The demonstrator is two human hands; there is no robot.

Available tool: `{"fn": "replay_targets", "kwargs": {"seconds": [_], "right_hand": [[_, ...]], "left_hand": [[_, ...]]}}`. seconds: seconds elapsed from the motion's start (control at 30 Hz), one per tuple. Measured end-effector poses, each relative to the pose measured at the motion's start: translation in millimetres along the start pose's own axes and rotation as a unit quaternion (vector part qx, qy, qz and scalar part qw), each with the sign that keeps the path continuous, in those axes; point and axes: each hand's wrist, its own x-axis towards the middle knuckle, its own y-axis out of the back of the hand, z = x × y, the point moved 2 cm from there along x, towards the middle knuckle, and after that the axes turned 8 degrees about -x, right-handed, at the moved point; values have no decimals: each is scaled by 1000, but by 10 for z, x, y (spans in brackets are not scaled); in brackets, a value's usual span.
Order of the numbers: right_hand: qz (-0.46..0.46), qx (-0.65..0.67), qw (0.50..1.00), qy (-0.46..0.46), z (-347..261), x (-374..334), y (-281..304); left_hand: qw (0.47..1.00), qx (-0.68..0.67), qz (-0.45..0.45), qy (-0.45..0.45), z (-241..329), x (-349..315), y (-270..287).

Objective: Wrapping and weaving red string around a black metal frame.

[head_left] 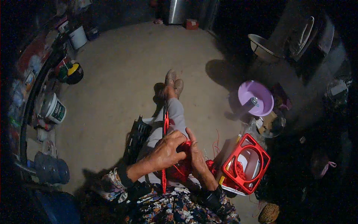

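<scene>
In the head view, the left hand (173,146), fingers curled, and the right hand (198,159), held straighter, come together at a bundle of red cord (181,170) over the lap (153,140), their exact grip hidden, while a red-framed container (264,166) stands just beyond the lap's right edge.

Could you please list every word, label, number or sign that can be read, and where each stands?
None is clear enough to quote.
White bucket, left: pale print on a dark label, too small and blurred to read.
Other items along the left: any markings are too small or dark to tell.
</scene>
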Motion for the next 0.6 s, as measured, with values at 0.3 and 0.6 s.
{"fn": "replay_targets", "kwargs": {"seconds": [0.3, 0.6], "right_hand": [[-10, -10, 997, -76, -76, 51, 291], [-149, -34, 987, -43, 16, 133, 294]], "left_hand": [[997, -82, -6, 2, 161, -85, 142], [981, -187, -40, 34, 132, 52, 405]]}}
